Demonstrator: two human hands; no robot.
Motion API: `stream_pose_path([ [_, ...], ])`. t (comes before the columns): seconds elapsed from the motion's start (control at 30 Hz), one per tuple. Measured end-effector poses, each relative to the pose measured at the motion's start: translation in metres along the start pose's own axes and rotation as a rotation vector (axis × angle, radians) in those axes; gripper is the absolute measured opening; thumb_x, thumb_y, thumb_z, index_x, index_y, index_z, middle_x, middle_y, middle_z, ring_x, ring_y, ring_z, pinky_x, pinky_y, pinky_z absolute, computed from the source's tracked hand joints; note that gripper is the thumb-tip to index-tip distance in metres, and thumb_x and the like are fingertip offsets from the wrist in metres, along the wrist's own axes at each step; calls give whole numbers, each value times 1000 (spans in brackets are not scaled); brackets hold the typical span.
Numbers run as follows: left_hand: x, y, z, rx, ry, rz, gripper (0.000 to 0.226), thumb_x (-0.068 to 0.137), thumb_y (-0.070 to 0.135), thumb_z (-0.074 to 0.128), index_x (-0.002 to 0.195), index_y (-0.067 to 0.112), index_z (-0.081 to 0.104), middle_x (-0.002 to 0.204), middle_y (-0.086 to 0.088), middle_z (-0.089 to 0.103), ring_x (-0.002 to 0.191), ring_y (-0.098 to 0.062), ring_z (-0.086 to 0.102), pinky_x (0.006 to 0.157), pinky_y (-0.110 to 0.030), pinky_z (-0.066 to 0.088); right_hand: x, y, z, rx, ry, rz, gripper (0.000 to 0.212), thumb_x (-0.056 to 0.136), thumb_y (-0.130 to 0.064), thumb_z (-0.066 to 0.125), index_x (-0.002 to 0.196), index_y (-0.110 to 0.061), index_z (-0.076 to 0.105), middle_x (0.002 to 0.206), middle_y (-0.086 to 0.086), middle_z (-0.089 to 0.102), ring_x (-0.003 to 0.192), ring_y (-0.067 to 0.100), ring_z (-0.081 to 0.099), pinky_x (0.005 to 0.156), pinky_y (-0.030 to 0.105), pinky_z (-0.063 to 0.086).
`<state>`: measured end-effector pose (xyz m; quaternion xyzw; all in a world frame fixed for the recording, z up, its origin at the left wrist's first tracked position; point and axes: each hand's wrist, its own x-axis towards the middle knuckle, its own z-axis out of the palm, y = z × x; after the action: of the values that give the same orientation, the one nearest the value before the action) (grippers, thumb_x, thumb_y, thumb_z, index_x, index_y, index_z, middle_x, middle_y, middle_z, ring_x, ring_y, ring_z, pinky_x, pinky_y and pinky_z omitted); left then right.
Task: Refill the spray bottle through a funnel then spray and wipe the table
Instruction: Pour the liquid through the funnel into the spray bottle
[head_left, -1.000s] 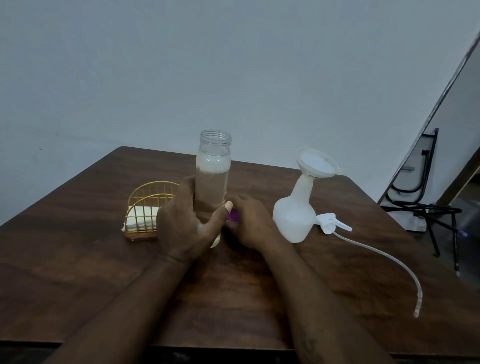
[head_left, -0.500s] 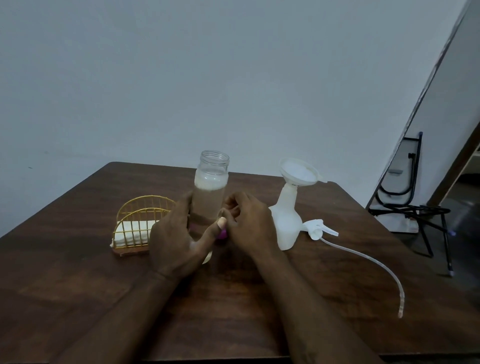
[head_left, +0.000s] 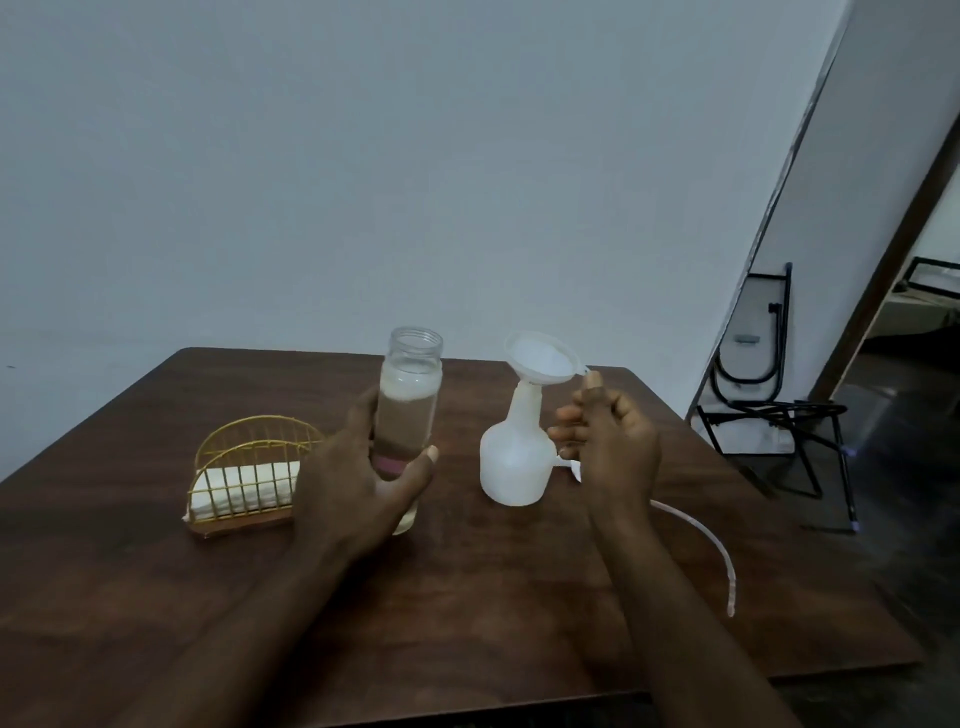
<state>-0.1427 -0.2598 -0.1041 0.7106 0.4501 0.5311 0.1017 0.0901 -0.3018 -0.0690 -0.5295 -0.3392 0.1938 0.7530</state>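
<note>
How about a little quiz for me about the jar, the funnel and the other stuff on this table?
1. True or false: the funnel sits in the spray bottle's neck.
2. Which hand grips the open jar?
3. Fill in: the folded napkins stand in a gold wire ____.
Key: 1 true; 2 the left hand; 3 holder.
</note>
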Motion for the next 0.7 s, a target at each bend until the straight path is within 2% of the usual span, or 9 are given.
stream_pose_path([
  [0.13,9,18,8,-15,-69,-7,75,69,60,73,135,43,44,92,23,68,79,0,67,68,-29,56,20,-13,-5,71,17,130,38,100,-50,66,98,-13,68,78,7,76,64,22,71,53,32,52],
  [0.27,27,33,11,61,-124,4,66,64,56,71,125,43,49,94,24,65,85,-8,66,73,-35,56,31,-22,-11,127,-79,211,24,98,-32,74,91,-9,68,75,7,73,63,18,67,53,27,51],
  [0.43,48,36,8,156,-193,53,72,63,63,71,128,41,50,108,13,73,90,-14,68,71,-32,51,39,-31,-14,111,-146,222,11,95,-16,75,88,-9,69,78,9,75,63,17,66,54,25,50],
  [0.6,67,41,2,282,-257,100,72,62,68,66,127,44,46,105,15,72,85,-15,68,70,-36,56,40,-35,-8,49,-174,206,9,91,-10,78,89,-7,71,74,9,76,62,15,66,55,25,51],
  [0.7,77,43,0,401,-307,139,72,62,65,65,128,44,46,98,13,72,80,-16,66,63,-32,51,39,-37,-5,1,-160,178,8,91,-10,79,92,-5,72,74,8,76,61,13,68,57,25,53],
])
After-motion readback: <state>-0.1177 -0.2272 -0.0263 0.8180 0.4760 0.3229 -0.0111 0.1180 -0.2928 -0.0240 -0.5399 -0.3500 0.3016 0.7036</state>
